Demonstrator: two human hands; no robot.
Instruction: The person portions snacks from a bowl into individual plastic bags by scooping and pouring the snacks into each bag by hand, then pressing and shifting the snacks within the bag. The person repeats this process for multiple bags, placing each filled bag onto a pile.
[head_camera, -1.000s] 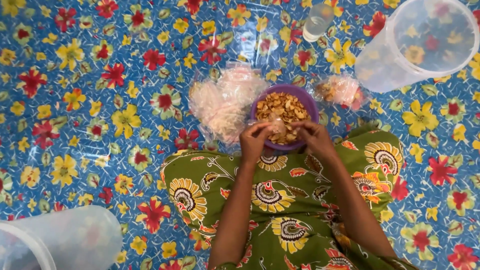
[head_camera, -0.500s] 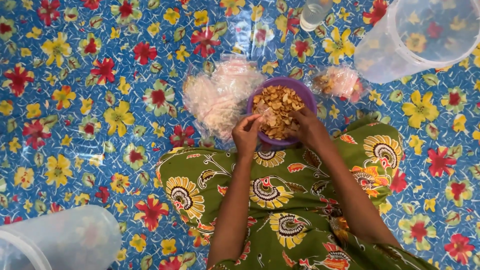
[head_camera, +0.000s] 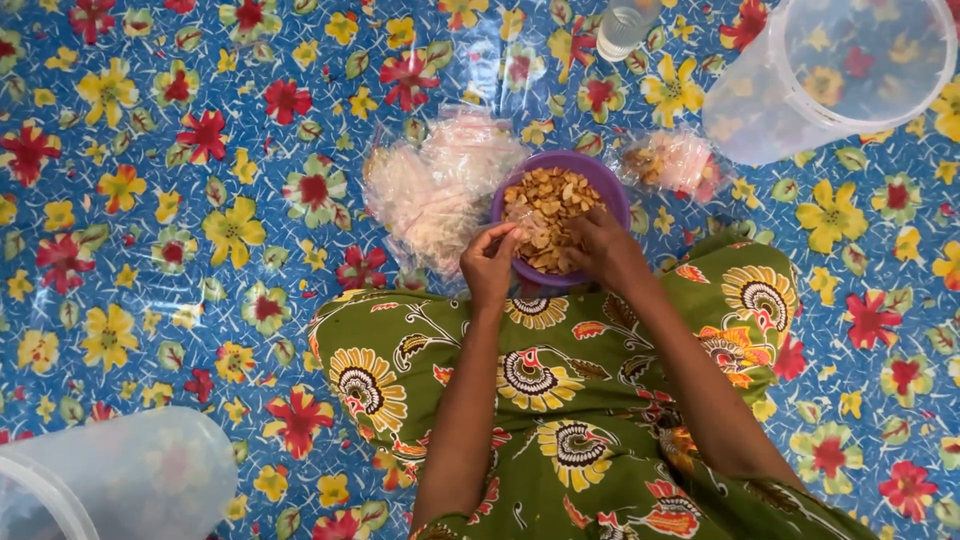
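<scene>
From the head camera I see my left hand (head_camera: 490, 265) at the near rim of the purple bowl (head_camera: 605, 180), fingers curled together and pinching a small clear plastic bag (head_camera: 517, 218) held over the fried chips (head_camera: 550, 205). My right hand (head_camera: 600, 248) rests cupped on the chips just beside it, fingers bent; whether it grips any I cannot tell. Left of my left hand lies a pile of clear plastic bags (head_camera: 435, 185). Beyond my right hand sits a filled bag of snacks (head_camera: 675, 162), then a clear plastic bucket (head_camera: 830, 75).
</scene>
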